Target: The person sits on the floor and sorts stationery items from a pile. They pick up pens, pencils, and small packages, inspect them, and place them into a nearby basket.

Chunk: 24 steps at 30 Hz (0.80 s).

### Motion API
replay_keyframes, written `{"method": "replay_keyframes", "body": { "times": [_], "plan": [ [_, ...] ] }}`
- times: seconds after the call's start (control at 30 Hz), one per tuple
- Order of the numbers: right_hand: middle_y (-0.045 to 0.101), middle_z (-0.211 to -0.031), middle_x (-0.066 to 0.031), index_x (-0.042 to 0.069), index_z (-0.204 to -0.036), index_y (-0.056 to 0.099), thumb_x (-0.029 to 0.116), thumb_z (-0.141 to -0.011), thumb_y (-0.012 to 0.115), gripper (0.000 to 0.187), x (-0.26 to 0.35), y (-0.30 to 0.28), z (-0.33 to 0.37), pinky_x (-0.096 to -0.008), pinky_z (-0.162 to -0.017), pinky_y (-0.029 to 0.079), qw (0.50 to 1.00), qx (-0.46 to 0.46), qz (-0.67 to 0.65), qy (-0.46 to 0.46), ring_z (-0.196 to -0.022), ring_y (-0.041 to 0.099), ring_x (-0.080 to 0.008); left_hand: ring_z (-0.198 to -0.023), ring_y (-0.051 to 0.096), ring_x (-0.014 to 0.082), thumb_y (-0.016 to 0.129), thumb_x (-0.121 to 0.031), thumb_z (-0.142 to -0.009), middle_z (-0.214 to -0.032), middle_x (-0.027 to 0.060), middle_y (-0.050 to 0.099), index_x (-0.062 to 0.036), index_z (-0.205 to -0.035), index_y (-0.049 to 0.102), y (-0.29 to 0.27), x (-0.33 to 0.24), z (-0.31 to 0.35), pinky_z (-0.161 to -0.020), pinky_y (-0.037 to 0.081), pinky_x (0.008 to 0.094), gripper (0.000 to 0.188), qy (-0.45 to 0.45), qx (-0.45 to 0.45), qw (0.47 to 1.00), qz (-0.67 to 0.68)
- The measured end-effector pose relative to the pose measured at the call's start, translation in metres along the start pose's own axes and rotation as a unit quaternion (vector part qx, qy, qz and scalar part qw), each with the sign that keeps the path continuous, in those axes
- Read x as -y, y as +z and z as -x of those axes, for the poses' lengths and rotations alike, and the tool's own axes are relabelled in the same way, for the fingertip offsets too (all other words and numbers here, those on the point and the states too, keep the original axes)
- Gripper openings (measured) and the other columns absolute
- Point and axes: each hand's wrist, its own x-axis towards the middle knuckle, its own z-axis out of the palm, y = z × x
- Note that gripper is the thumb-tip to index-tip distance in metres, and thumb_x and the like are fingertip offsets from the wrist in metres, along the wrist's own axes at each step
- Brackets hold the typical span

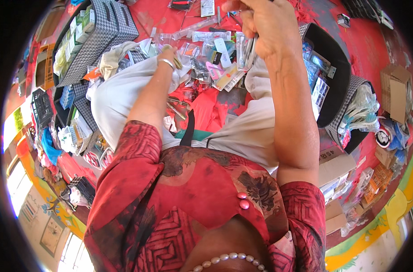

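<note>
My left hand (169,55), with a pale bangle at its wrist, is low over the pile of small packages at the left knee. Its fingers are bent among clear plastic, and what they grip cannot be made out. Higher up and closer to view, my right hand (265,25) reaches over the far right of the pile. Its fingers curl toward the left and are partly cut off by the upper edge; what lies in them is hidden. Below it is a clear packet of metal tools (246,52). Between the hands lie a white card (223,52) and a yellow-edged package (228,78).
Checked fabric boxes with packaged goods stand at the left (109,38) and right (338,68). A cardboard box (395,93) sits farther right. Orange baskets (376,183) and a black crate (42,108) line the sides. Red sheeting (161,16) covers the floor.
</note>
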Motion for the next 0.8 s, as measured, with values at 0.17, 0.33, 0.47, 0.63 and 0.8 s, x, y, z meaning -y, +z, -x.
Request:
{"method": "replay_keyframes", "body": {
  "times": [0.17, 0.33, 0.47, 0.63, 0.8],
  "plan": [
    [0.055, -0.056, -0.0053, 0.005, -0.069, 0.054, 0.017, -0.083, 0.055, 0.018, -0.003, 0.001, 0.003, -0.0193, -0.030, 0.024, 0.999, -0.019, 0.027, -0.011, -0.033, 0.037, -0.0043, -0.051, 0.050, 0.0175, 0.063, -0.007, -0.070, -0.062, 0.0052, 0.051, -0.0055, -0.074, 0.052, 0.011, 0.072, 0.006, -0.045, 0.041, 0.0293, 0.012, -0.108, -0.028, 0.993, 0.044],
    [0.056, -0.066, -0.0077, 0.001, -0.075, 0.058, 0.018, -0.080, 0.056, 0.017, -0.009, -0.003, -0.001, -0.0215, -0.036, 0.027, 0.997, -0.024, 0.072, 0.010, -0.036, 0.031, -0.0057, -0.057, 0.053, 0.0164, 0.067, -0.010, -0.069, -0.068, 0.0078, 0.055, 0.0007, -0.078, 0.054, 0.003, 0.083, -0.021, -0.049, 0.043, 0.0293, 0.019, -0.017, -0.014, 0.992, -0.128],
    [0.056, -0.065, -0.0075, 0.002, -0.074, 0.057, 0.016, -0.082, 0.055, 0.017, -0.014, 0.003, -0.001, -0.0186, -0.035, 0.023, 0.995, -0.053, 0.083, 0.024, -0.036, 0.029, -0.0026, -0.071, 0.059, 0.0243, 0.071, -0.020, -0.061, -0.079, 0.0156, 0.060, 0.0067, -0.086, 0.058, 0.005, 0.096, -0.029, -0.063, 0.046, 0.0328, 0.040, 0.001, -0.010, 0.953, -0.303],
    [0.055, -0.065, -0.0077, 0.001, -0.075, 0.056, 0.015, -0.083, 0.054, 0.016, -0.017, 0.004, -0.008, -0.0177, -0.035, 0.024, 0.996, -0.043, 0.074, 0.028, -0.036, 0.031, -0.0024, -0.076, 0.061, 0.0291, 0.073, -0.020, -0.055, -0.084, 0.0200, 0.062, 0.0093, -0.084, 0.059, 0.032, 0.108, -0.026, -0.068, 0.047, 0.0346, 0.043, 0.007, -0.022, 0.944, -0.328],
    [0.056, -0.063, -0.0087, 0.001, -0.074, 0.057, 0.013, -0.082, 0.056, 0.015, -0.019, 0.003, -0.011, -0.0178, -0.034, 0.025, 0.997, -0.042, 0.048, 0.031, -0.036, 0.033, -0.0031, -0.065, 0.060, 0.0231, 0.068, -0.008, -0.063, -0.076, 0.0100, 0.061, 0.0018, -0.080, 0.057, 0.029, 0.065, -0.032, -0.060, 0.049, 0.0340, 0.022, -0.129, 0.174, 0.975, -0.050]
  ]
}}
